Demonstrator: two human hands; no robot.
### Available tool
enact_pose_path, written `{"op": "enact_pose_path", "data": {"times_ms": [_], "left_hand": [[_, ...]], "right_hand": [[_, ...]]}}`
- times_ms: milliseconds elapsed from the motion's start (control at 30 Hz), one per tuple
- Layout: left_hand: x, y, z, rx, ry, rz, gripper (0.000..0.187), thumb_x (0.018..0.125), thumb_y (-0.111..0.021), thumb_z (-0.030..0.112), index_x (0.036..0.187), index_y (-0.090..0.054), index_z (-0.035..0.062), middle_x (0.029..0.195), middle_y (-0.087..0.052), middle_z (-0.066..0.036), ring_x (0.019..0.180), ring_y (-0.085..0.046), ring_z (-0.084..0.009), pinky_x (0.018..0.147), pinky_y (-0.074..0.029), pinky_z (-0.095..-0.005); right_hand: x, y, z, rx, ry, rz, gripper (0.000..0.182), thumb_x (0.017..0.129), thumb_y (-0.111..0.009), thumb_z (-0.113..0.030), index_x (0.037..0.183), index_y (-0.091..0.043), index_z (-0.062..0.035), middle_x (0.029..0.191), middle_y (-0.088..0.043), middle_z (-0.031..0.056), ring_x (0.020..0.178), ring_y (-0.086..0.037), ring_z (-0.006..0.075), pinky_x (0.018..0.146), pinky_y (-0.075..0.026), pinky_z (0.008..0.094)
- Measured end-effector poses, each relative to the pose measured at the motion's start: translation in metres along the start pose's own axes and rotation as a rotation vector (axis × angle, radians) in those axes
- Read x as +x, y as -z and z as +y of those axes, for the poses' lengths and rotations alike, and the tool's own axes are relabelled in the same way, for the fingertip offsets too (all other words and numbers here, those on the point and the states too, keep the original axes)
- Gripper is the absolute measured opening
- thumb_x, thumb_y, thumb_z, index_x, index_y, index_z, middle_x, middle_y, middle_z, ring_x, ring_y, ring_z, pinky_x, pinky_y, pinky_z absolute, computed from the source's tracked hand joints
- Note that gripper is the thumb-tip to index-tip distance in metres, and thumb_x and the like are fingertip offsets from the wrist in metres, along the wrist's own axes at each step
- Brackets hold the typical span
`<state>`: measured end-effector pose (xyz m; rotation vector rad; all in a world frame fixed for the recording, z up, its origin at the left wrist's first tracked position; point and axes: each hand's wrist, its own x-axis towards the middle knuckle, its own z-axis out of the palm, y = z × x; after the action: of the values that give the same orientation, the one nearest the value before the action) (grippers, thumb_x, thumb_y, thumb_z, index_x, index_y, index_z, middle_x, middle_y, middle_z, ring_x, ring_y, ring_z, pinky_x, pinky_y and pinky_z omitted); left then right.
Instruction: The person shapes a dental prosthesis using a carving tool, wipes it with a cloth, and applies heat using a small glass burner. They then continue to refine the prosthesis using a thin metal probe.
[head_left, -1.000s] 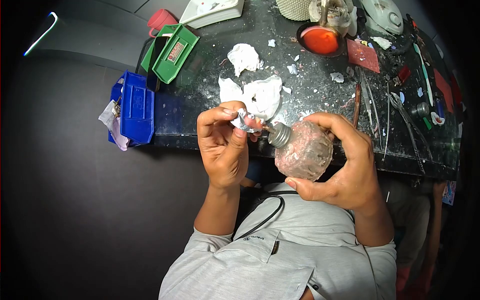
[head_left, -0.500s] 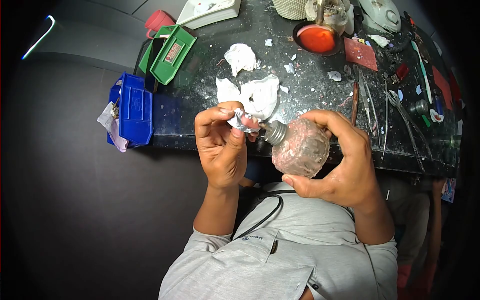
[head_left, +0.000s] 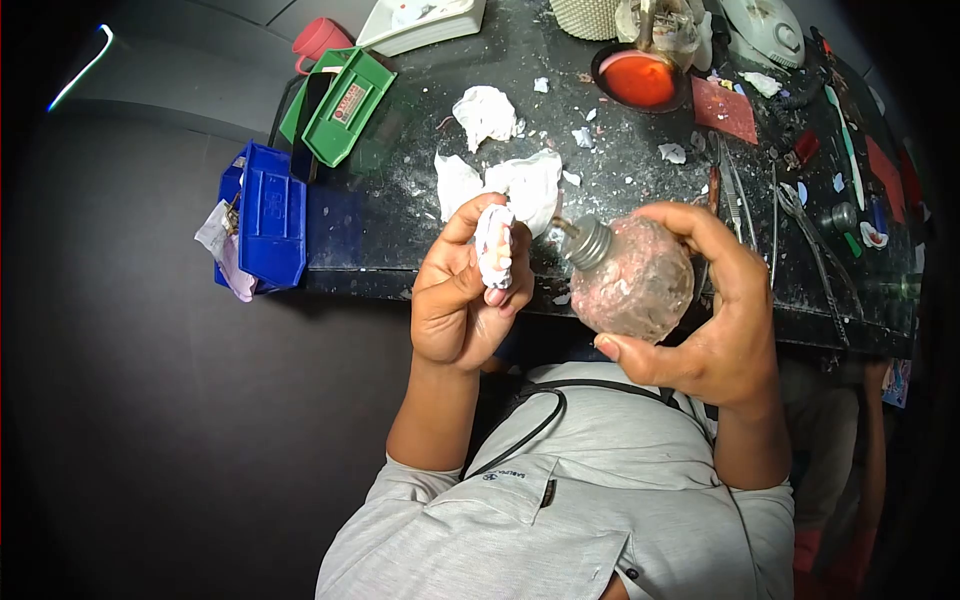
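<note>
My left hand (head_left: 450, 310) pinches a small white plaster dental cast (head_left: 493, 262) between thumb and fingers. Tooth shapes and a little pink material show on its near face. In my right hand (head_left: 728, 325) is a round glass spirit lamp (head_left: 635, 285), its surface smeared with pink residue. The lamp is tilted, so its metal collar and thin nozzle point toward the cast, a short gap away. No flame can be made out at the nozzle. Behind my left hand, larger white plaster pieces (head_left: 530, 188) lie on the table.
The dark table (head_left: 400, 215) is strewn with plaster crumbs. At left sit a blue bin (head_left: 272, 220) and a green bin (head_left: 350, 105). Farther back stands a pan of red wax (head_left: 640, 80). Metal hand tools (head_left: 800, 210), a toothbrush (head_left: 845, 140) and pink wax sheets (head_left: 725, 108) lie on the right.
My left hand has turned the cast upright, with its tooth side now more in view. My right hand has drawn the lamp rightward, widening the gap between nozzle and cast.
</note>
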<state>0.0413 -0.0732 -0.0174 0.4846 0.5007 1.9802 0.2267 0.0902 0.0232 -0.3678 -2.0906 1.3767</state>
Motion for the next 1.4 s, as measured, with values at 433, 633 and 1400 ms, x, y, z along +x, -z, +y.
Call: {"op": "enact_pose_path", "data": {"times_ms": [433,633,1400], "left_hand": [[-0.004,0.001,0.003,-0.053,0.084,-0.002,0.059,0.096,-0.064,0.007,0.147,-0.037,-0.0058,0.121,-0.060,-0.025,0.073,-0.057,-0.0108,0.061,-0.046,-0.0259],[-0.004,0.001,0.001,-0.044,0.078,-0.024,0.057,0.096,-0.063,0.006,0.146,-0.038,-0.0070,0.118,-0.061,-0.022,0.073,-0.057,-0.0107,0.061,-0.046,-0.0260],[-0.004,0.000,0.001,0.019,0.078,0.005,0.055,0.098,-0.062,0.007,0.145,-0.039,-0.0096,0.113,-0.066,-0.016,0.072,-0.057,-0.0092,0.060,-0.046,-0.0249]], "right_hand": [[-0.002,-0.014,-0.004,-0.027,0.035,-0.050,0.070,0.057,-0.094,-0.027,0.114,-0.064,0.0017,0.097,-0.066,0.0137,0.084,-0.069,0.0232,0.076,-0.056,0.0331],[-0.002,-0.011,-0.005,-0.049,0.003,-0.090,0.075,0.057,-0.091,-0.025,0.119,-0.062,0.0039,0.100,-0.069,0.0138,0.092,-0.068,0.0210,0.081,-0.054,0.0320],[-0.004,-0.011,-0.008,-0.051,0.025,-0.083,0.071,0.058,-0.093,-0.029,0.114,-0.064,0.0014,0.098,-0.066,0.0146,0.084,-0.069,0.0250,0.077,-0.056,0.0346]]}}
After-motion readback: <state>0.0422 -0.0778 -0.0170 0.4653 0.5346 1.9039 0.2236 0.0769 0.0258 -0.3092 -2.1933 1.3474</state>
